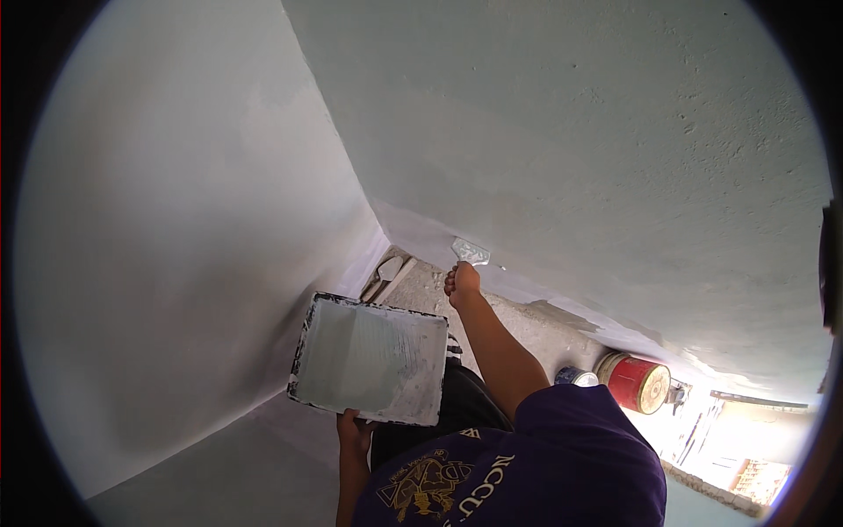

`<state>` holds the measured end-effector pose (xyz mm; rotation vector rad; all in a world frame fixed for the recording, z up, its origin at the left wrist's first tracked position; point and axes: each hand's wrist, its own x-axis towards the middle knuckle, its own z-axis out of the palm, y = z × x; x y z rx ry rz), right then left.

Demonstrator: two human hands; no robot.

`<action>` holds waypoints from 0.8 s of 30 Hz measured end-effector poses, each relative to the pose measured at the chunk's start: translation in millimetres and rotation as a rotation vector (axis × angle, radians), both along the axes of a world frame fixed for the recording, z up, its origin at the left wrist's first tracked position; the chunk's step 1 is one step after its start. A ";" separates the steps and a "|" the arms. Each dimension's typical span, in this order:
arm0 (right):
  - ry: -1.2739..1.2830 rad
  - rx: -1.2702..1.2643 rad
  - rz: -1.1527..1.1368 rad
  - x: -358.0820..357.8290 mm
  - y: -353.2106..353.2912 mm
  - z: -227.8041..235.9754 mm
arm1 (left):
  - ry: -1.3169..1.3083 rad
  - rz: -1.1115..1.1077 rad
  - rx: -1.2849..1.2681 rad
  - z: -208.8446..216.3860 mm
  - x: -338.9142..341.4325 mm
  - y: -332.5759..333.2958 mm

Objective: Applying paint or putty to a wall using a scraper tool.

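Note:
My left hand (352, 429) grips the near edge of a paint tray (379, 358), holding it level in front of my body at the left. The tray is shallow and rectangular, with a dark-smeared rim and a pale greenish-white coat over its ribbed inside. Reaching forward, my right hand (463, 281) is closed round the handle of a paintbrush (471, 252) whose wide, flat head is covered in pale paint. The brush head is at the low part of the grey-green wall (562, 149); whether it touches cannot be made out. My fingers hide most of the handle.
A smooth pale wall (193, 220) meets the grey-green one in a corner left of centre. On the rough floor (514, 329) near that corner lie a whitish rounded thing and a pale strip (395, 281). A red bucket (641, 384) and a blue can (576, 377) are at the right.

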<state>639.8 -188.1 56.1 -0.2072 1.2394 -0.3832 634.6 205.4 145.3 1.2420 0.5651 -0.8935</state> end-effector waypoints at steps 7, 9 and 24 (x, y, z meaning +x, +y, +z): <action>0.038 -0.187 0.059 -11.2 43.0 51.8 | 0.001 0.030 0.005 1.7 -1.6 -2.0; 0.056 -0.097 0.057 -19.0 35.4 20.9 | -0.004 0.035 -0.008 -0.8 -1.8 -2.2; 0.342 -0.060 -0.151 -94.6 36.1 -10.6 | 0.054 0.070 0.001 -6.3 3.2 8.8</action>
